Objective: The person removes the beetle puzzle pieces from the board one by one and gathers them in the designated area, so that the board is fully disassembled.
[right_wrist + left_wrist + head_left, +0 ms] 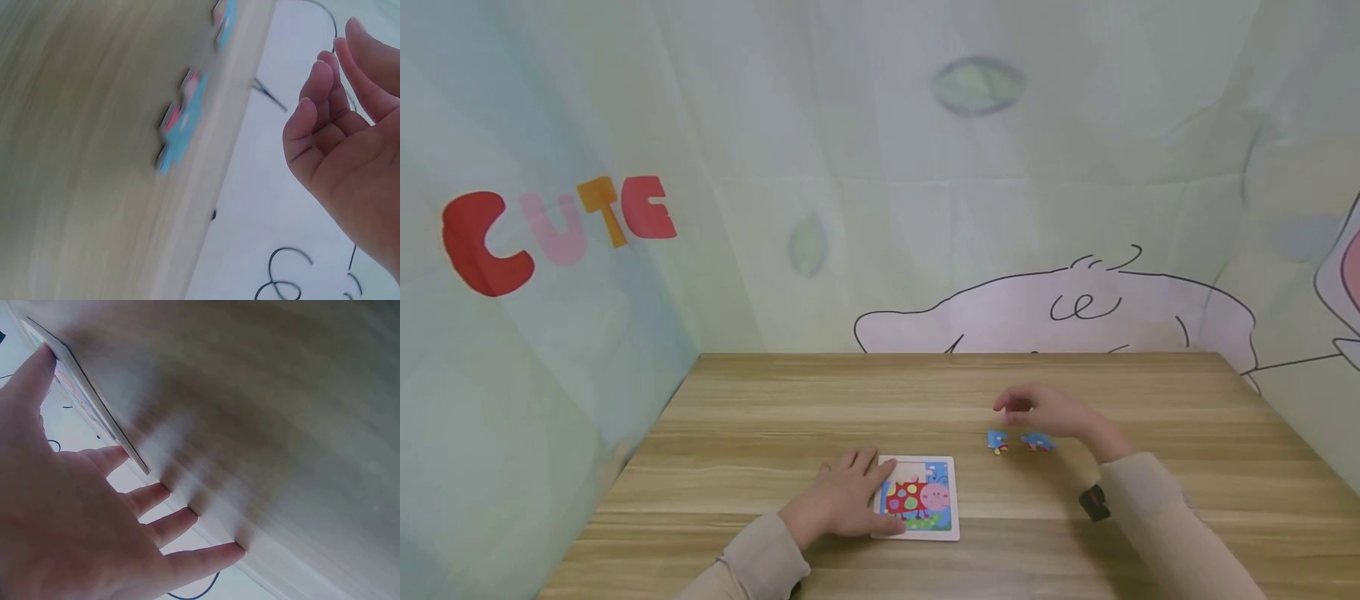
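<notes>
A square jigsaw puzzle in a white-edged tray (pixel 956 504) lies flat on the table, showing a pink pig face and a spotted red body. A pale patch without picture shows near its top left. Spread over the tray's left side, my left hand (pixel 848 498) touches it with thumb and index finger; the other fingertips rest on the table. Two blue puzzle pieces, a left one (pixel 997 441) and a right one (pixel 1037 442), lie farther right. Just above them hovers my right hand (pixel 1047 410), fingers loosely bent and nothing visible in them.
The wood-grain table (pixel 760 417) ends at a printed cloth backdrop (pixel 880 167) behind and at the left. A small black device (pixel 1094 502) sits at the right wrist by the sleeve cuff.
</notes>
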The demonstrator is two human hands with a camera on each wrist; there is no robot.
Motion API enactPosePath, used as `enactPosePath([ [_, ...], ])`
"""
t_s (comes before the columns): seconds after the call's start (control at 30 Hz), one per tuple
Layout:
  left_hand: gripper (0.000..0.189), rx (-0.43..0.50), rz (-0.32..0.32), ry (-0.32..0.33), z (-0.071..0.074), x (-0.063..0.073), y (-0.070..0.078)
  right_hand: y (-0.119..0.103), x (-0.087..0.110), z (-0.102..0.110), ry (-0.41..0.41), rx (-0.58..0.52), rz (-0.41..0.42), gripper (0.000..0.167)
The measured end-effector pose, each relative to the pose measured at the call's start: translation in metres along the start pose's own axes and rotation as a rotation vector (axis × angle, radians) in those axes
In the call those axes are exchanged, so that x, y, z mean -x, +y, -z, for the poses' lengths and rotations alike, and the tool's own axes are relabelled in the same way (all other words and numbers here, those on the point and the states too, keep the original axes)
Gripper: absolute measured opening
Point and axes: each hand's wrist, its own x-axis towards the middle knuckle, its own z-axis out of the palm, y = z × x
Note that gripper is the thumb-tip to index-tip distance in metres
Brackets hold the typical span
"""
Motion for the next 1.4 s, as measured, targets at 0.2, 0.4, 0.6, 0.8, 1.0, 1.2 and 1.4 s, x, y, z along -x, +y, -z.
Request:
enactPosePath([
  [0.2,0.089,-0.008,0.001,-0.002,0.000,0.000,-0.001,-0.017,-0.006,-0.009,-0.029,-0.030,0.000,0.019],
  [0.4,0.090,-0.005,0.002,-0.010,-0.001,-0.001,-0.001,-0.029,-0.011,-0.020,-0.074,-0.074,0.025,0.020],
  [0.6,0.090,-0.006,0.010,-0.014,-0.001,-0.002,-0.001,-0.038,-0.019,-0.035,-0.137,-0.087,0.077,0.021],
  [0.8,0.090,-0.007,0.007,-0.013,-0.002,-0.003,-0.002,-0.046,-0.024,-0.049,-0.192,-0.128,0.102,0.018],
  [1.0,0.091,-0.011,0.006,-0.017,-0.002,-0.004,-0.003,-0.048,-0.029,-0.060,-0.224,-0.144,0.126,0.017],
  [1.2,0.091,-0.009,0.009,-0.022,-0.001,-0.003,-0.003,-0.050,-0.033,-0.068,-0.257,-0.127,0.125,0.016],
  [1.4,0.091,-0.012,0.004,-0.020,-0.001,-0.003,-0.003,-0.055,-0.034,-0.073,-0.280,-0.108,0.091,0.016],
])
